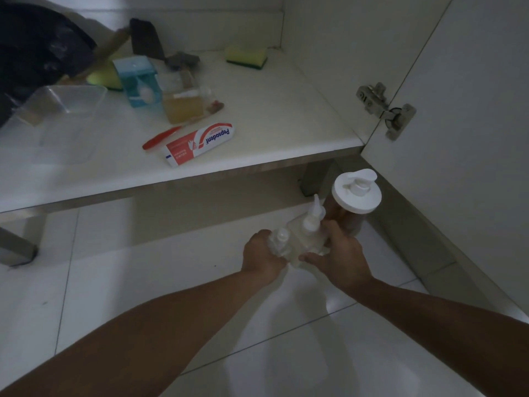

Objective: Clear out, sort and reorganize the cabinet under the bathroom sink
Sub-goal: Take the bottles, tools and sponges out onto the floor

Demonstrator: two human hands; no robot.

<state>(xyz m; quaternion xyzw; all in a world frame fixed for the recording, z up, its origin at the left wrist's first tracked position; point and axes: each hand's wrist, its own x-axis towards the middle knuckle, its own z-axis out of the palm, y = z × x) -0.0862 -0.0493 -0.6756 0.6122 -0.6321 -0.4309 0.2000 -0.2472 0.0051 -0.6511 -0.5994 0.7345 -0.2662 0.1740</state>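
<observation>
Both hands are working low over the tiled floor (143, 282), just in front of the cabinet's front-right corner. Left hand (262, 257) is wrapping a small clear bottle (279, 242); right hand (340, 257) is curling round a pale nozzle bottle (307, 233) w/ fingers on its side. They're probably being bunched together so bottles get grouped as one lot. Touching them behind, a tall pump dispenser (356, 193) is standing by the open door (472, 124), so little room on that side.

Further in, on the cabinet shelf (272, 116): toothpaste tube (199, 143) & red toothbrush (161, 137) near the front edge, amber-liquid bottle (183, 106), blue box (137, 78), clear tray (63, 101) at left, sponge (247, 55) at the back-right corner. Dark bag (37, 44) is crowding the back-left.
</observation>
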